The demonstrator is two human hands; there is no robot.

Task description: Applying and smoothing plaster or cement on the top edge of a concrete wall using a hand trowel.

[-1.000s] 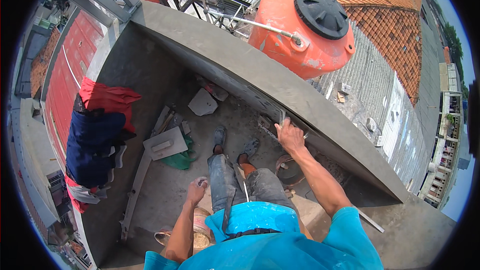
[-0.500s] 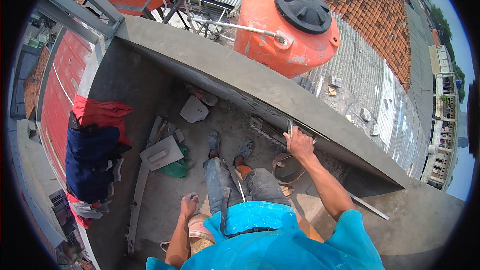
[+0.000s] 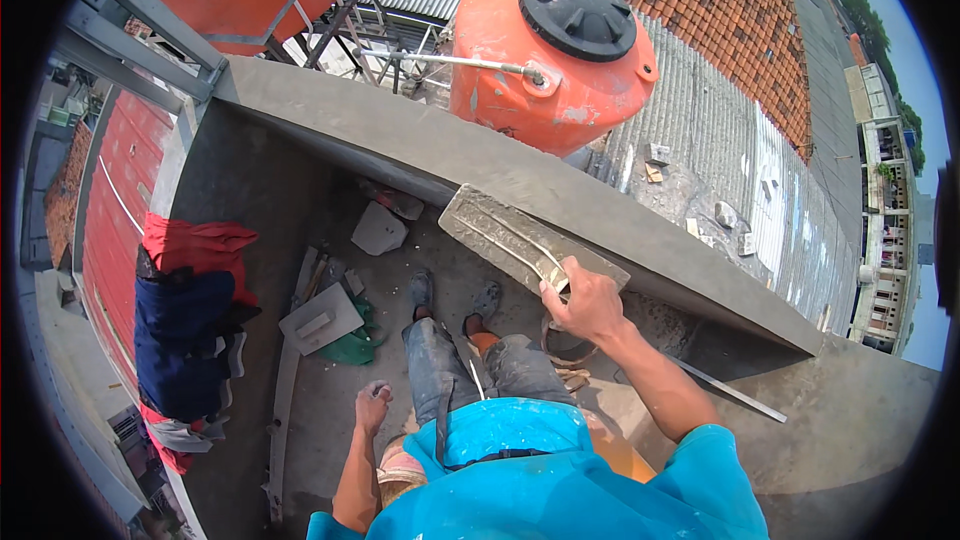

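My right hand [image 3: 588, 302] grips the handle of a plastering trowel [image 3: 497, 231] with a long rectangular blade smeared with grey mortar. Its back, where the handle mount runs lengthwise, faces up, and the blade overlaps the inner side of the low plastered wall [image 3: 400, 140] in front of me. Whether it touches the wall I cannot tell. Down by my left thigh, my left hand [image 3: 373, 404] hangs with curled, grey-dusted fingers; their inside is hidden. Partly behind my right forearm, a round bucket [image 3: 565, 340] stands on the floor.
Left of my feet lie a flat hand float [image 3: 322, 314], a green bag [image 3: 352, 345] and a long straight bar [image 3: 285, 400]. Clothes [image 3: 185, 330] hang over the left wall. A broken slab [image 3: 380, 229] lies ahead. Beyond the wall stands an orange water tank [image 3: 545, 70].
The trowel was nearly edge-on along the wall's inner face; now it is turned with its back upward and lies farther left. My right hand has shifted slightly left and nearer. My left hand stays low.
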